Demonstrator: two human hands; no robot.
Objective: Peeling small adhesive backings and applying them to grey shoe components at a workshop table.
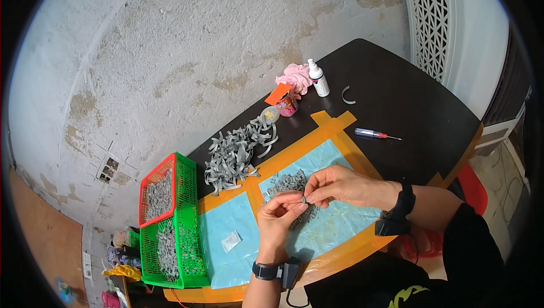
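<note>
My left hand [280,215] and my right hand [340,188] meet over the blue sheet, fingertips pinched together around one small grey piece [305,199]. Both hands are closed on it; its exact kind is too small to make out. Just behind and under my fingers lies a pile of similar small grey pieces [290,182] on the blue sheet [340,226]. Part of that pile is hidden by my hands. A black band with a small box sits on each wrist.
A heap of curved grey strips [231,158] lies behind. To the left, a green basket [190,245] and a red basket [141,200] hold grey pieces. Around stand a white packet [230,241], a red can [287,105], a white bottle [319,79], a pink cloth [296,75] and a screwdriver [374,133].
</note>
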